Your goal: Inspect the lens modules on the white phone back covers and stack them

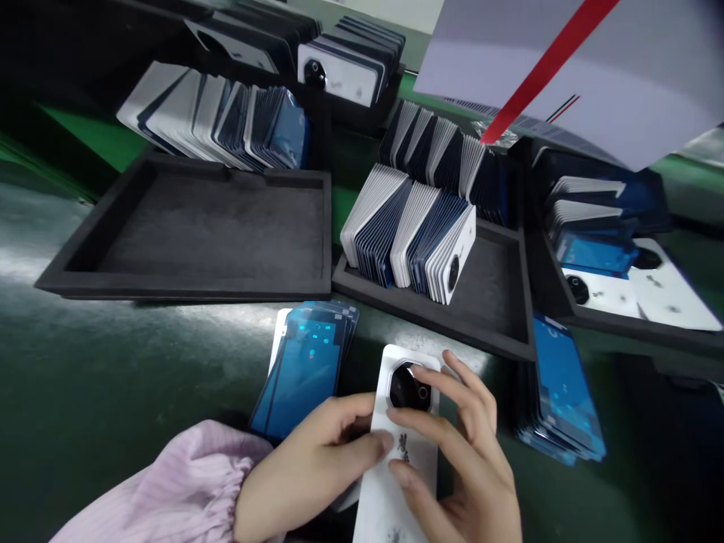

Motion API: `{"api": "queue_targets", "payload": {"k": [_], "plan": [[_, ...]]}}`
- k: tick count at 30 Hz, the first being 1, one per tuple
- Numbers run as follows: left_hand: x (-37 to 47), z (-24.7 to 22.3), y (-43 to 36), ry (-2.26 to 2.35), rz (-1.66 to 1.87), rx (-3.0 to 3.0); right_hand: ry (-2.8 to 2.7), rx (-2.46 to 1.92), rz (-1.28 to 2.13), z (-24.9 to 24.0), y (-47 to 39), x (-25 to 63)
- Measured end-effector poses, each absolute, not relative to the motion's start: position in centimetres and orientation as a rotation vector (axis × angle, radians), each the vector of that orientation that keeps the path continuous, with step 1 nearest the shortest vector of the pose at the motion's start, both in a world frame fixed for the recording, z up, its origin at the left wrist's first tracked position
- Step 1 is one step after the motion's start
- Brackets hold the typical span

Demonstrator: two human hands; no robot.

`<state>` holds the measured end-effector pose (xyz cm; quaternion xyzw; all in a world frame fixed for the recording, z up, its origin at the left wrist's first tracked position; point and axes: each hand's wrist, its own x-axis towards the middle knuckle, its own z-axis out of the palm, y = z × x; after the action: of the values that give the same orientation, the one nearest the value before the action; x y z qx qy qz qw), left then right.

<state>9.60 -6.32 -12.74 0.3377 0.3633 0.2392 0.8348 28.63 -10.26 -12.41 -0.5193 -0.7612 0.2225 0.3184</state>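
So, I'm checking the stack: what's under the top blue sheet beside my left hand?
Under the top blue sheet, more sheets peek out at right, a white piece at upper left; the rest is covered.

Dim — pale glare streaks the dark green tabletop (141, 362); shadow swallows the upper-left corner.

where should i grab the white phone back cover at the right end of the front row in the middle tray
Probably by its upper long edge, beyond the camera ring, the right hand coming from above and the right. The white phone back cover stands on edge, its camera face exposed toward the right, while its other face is packed against neighbouring covers.
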Motion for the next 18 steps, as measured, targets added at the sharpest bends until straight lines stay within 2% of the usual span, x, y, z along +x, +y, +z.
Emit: {"api": "queue_targets", "payload": {"k": [5,11,18], "plan": [[9.6,-13.1,-6.7,0.745,0.522,0.686,-1.893,-1.296,0.665,-11.7,-10.2,28.8],[9.2,-12.1,-6.6,0.718,0.516,0.678,-1.044,-1.278,0.762,-11.4,-10.5,30.4],[9.4,-12.1,-6.4,0.738,0.473,0.746,-1.153,-1.432,0.886,-10.2,-10.3,29.8]]}}
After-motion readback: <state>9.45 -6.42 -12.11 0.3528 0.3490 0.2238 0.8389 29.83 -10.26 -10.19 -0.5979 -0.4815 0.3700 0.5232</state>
